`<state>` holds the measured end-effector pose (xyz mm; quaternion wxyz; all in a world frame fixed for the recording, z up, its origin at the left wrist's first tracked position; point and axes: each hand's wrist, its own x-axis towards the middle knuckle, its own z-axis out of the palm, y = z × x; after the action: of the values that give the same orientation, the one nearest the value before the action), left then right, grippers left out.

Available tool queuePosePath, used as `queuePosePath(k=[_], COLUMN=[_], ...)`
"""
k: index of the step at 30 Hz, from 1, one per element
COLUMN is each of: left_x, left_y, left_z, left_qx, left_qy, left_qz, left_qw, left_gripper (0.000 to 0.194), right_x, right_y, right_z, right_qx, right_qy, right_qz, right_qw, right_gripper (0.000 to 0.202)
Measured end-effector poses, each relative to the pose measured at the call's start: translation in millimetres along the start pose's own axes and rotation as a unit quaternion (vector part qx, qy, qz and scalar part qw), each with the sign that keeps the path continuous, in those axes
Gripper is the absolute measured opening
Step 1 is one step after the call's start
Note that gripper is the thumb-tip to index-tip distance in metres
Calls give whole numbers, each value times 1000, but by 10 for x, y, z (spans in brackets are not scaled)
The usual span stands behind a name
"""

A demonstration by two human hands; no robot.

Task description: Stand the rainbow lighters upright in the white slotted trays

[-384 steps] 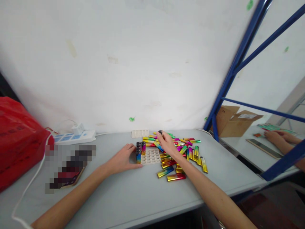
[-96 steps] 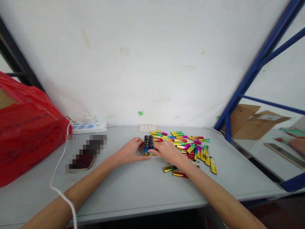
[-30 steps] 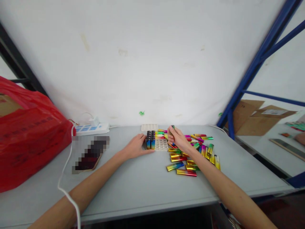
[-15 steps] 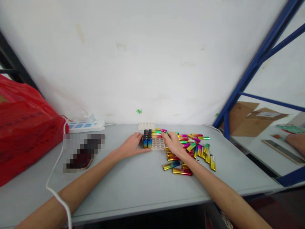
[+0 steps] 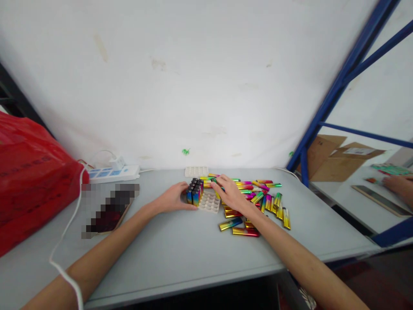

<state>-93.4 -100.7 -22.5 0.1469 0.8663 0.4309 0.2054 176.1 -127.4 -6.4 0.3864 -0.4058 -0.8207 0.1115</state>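
A white tray with rows of holes [image 5: 210, 202] lies on the table, turned at a slant. Several shiny rainbow-coloured lighters [image 5: 195, 192] with black tops stand upright in its left part. My left hand [image 5: 176, 197] is closed round the tray's left end, thumb at the front and fingers behind. Above the tray's right part, my right hand [image 5: 228, 192] pinches a lighter [image 5: 213, 181], its greenish end showing at the fingertips. Many loose metallic lighters [image 5: 245, 232] lie in a pile beneath and to the right of that hand.
A second white holed tray [image 5: 196, 171] lies by the wall. To the left are a phone [image 5: 111, 209], a power strip [image 5: 112, 173], a white cable [image 5: 60, 241] and a red bag [image 5: 38, 185]. Beyond the blue frame [image 5: 335, 94] are cardboard boxes [image 5: 332, 161] and another person's hand [image 5: 400, 187].
The tray has turned clockwise and shifted slightly left with my left hand on it. My right hand has moved a little left, over the tray. The view has shifted slightly.
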Motion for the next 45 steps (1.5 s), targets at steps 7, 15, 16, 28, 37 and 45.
queuePosePath(k=[7,15,16,28,37,45], left_x=[-23,-34,-36,-23,-32,-34], left_y=[7,44,52,43,43,78], left_z=[5,4,0,26,40,4], left_qx=[0,37,40,61,58,60], left_qy=[4,4,1,3,10,-2], left_qz=[-3,7,8,15,18,2], left_qw=[1000,999,999,998,998,998], left_gripper=[71,67,67,68,70,71], right_x=[-20,57,71,92,171,266], right_y=[41,113,100,683,797,820], right_z=[30,255,264,-5,-17,-6], right_qx=[-39,-218,-226,-165,-211,-221], right_qy=[-30,-89,-89,-27,-119,-119], right_qz=[49,-22,-26,11,80,154], right_qw=[998,972,970,986,967,956], right_gripper=[41,25,26,37,23,27])
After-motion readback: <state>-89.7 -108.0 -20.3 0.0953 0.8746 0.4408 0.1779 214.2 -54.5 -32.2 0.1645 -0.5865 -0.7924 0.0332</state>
